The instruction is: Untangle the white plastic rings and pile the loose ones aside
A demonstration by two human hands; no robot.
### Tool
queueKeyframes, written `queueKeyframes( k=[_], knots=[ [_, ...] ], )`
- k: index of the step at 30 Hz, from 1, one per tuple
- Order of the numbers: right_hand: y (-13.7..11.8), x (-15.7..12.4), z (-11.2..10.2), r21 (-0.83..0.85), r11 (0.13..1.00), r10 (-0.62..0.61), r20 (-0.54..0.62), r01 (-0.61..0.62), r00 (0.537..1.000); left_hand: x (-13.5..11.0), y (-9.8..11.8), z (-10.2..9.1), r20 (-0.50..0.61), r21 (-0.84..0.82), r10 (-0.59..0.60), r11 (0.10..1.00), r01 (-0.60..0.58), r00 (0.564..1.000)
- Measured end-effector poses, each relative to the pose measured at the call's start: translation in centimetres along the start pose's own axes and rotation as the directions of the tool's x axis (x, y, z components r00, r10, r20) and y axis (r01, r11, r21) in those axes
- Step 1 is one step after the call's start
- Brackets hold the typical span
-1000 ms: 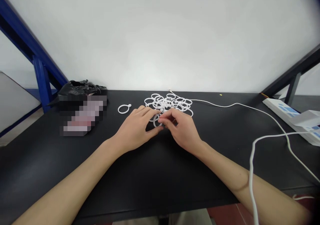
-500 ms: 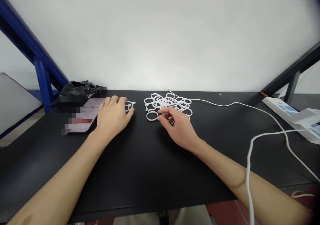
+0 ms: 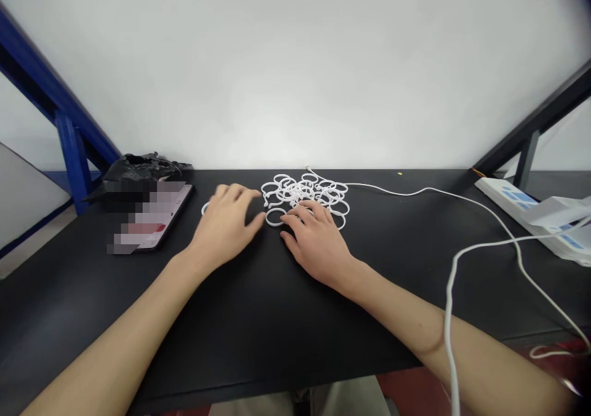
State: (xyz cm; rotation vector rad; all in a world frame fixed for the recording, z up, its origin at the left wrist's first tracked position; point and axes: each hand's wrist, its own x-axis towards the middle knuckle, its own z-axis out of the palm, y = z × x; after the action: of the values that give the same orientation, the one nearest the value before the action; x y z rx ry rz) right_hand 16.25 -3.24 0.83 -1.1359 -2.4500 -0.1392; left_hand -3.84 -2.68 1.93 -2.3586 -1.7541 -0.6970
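Note:
A heap of several white plastic rings [image 3: 305, 196] lies at the back middle of the black table [image 3: 277, 317]. My right hand [image 3: 316, 240] rests palm down with its fingers spread, the fingertips touching the near edge of the heap by one ring [image 3: 276, 216]. My left hand [image 3: 226, 225] lies just left of the heap, fingers stretched out and empty. It covers most of a separate white ring [image 3: 204, 208], of which only a sliver shows at its left.
A phone [image 3: 152, 216] lies at the left, with a crumpled black bag [image 3: 138, 168] behind it. A white cable [image 3: 462, 250] runs from the heap to the right and loops down past my right forearm. A white power strip [image 3: 535, 216] sits at the far right.
My left hand moved from the phone's side back to the right, toward the heap. My right hand flattened and spread its fingers at the heap's edge.

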Motion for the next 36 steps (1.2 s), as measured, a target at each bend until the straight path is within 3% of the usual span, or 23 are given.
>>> queueKeyframes(
  k=[3, 5, 8, 14, 21, 26, 30, 36],
  knots=[
    [0.1, 0.1, -0.2, 0.015, 1.0, -0.011, 0.046, 0.01, 0.999, -0.2, 1.7, -0.1, 0.122, -0.172, 0.203, 0.968, -0.181, 0.971],
    [0.2, 0.2, -0.2, 0.023, 0.999, -0.024, 0.056, 0.023, 0.998, -0.3, 2.2, -0.2, 0.186, -0.232, 0.251, 0.951, -0.206, 0.95],
    [0.7, 0.2, -0.2, 0.039, 0.998, -0.052, 0.04, 0.05, 0.998, -0.4, 2.3, -0.1, 0.216, -0.272, 0.24, 0.946, -0.178, 0.946],
    [1.2, 0.5, -1.0, 0.141, 0.984, -0.094, -0.086, 0.105, 0.992, -0.4, 2.2, 0.3, 0.132, -0.298, 0.112, 0.952, -0.068, 0.985],
    [0.5, 0.5, -1.5, 0.227, 0.966, -0.093, -0.131, 0.121, 0.987, -0.3, 2.2, 0.1, 0.142, -0.23, 0.098, 0.971, -0.063, 0.985],
    [0.7, 0.5, -1.6, 0.35, 0.937, 0.024, -0.055, -0.003, 0.998, -0.3, 2.5, -0.2, 0.17, -0.255, 0.166, 0.96, -0.12, 0.971],
    [0.8, 0.5, -1.6, 0.52, 0.843, 0.137, 0.039, -0.137, 0.99, -0.4, 2.6, -0.4, 0.183, -0.31, 0.189, 0.942, -0.126, 0.965],
    [0.8, 0.6, -1.5, 0.601, 0.786, 0.165, 0.021, -0.144, 0.986, -0.3, 2.7, -0.5, 0.195, -0.324, 0.213, 0.935, -0.143, 0.957]
  ],
)
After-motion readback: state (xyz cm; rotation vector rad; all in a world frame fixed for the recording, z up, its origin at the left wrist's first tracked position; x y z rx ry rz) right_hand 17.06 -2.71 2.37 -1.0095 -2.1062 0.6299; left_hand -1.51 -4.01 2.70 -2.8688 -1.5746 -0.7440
